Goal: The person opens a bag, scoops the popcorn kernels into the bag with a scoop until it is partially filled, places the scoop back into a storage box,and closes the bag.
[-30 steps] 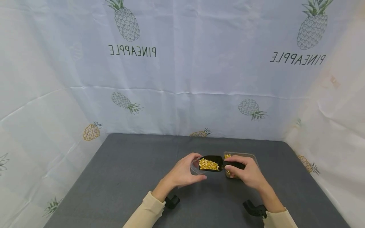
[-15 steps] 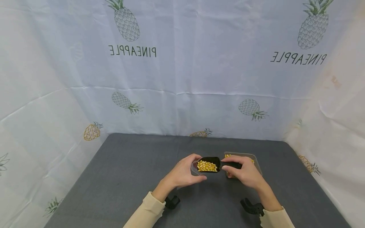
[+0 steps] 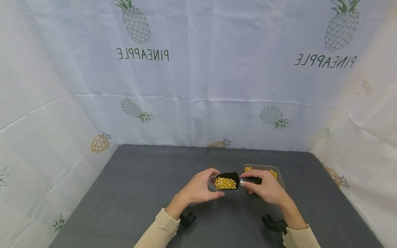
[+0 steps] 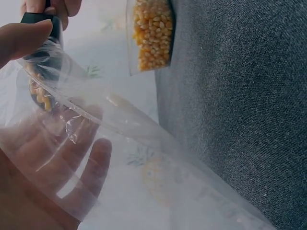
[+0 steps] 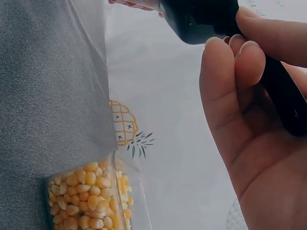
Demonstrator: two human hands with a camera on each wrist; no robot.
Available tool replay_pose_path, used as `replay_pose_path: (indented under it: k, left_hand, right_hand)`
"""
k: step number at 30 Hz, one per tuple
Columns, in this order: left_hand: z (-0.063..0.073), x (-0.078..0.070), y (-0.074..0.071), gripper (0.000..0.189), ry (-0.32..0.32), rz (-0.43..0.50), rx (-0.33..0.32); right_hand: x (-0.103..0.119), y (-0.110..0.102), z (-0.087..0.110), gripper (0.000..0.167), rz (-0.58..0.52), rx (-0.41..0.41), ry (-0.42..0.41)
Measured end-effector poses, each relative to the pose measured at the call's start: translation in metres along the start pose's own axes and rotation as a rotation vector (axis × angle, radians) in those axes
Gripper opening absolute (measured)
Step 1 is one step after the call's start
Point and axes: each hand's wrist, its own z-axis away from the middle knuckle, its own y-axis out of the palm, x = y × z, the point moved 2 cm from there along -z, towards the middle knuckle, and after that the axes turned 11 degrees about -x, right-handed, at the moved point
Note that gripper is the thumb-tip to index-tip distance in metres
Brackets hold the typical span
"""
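Note:
My left hand (image 3: 198, 188) holds a clear plastic bag (image 4: 144, 129) by its mouth, thumb and fingers spread in a curve around it. Gripped by the handle in my right hand (image 3: 267, 187) is a black scoop (image 3: 232, 176). Yellow corn kernels (image 3: 225, 183) lie in the scoop's bowl. The front of the scoop reaches into the mouth of the bag, between my left thumb and fingers. The lower part of the bag hangs down, and in the head view my left hand hides most of it.
A clear rectangular container (image 3: 280, 176) of corn kernels stands on the grey table (image 3: 139, 193), partly behind my right hand. A white curtain (image 3: 192, 75) with pineapple prints borders the table at the back and sides.
The scoop has shifted slightly left and down, deeper into the bag's mouth, and my right hand has moved with it. The left hand has barely moved. The kernels are still in the scoop.

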Motion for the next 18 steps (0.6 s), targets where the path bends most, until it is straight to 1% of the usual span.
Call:
replay_pose_path:
  k: [7, 18]
  left_hand:
    - [0.0006, -0.0010, 0.0006, 0.053, 0.000, -0.005, 0.007]
    - [0.0003, 0.0000, 0.0023, 0.051, -0.001, -0.028, 0.008]
  right_hand:
    - [0.0035, -0.0019, 0.0010, 0.025, 0.027, 0.018, -0.012]
    - [0.0095, -0.0033, 0.0017, 0.030, 0.052, 0.030, 0.035]
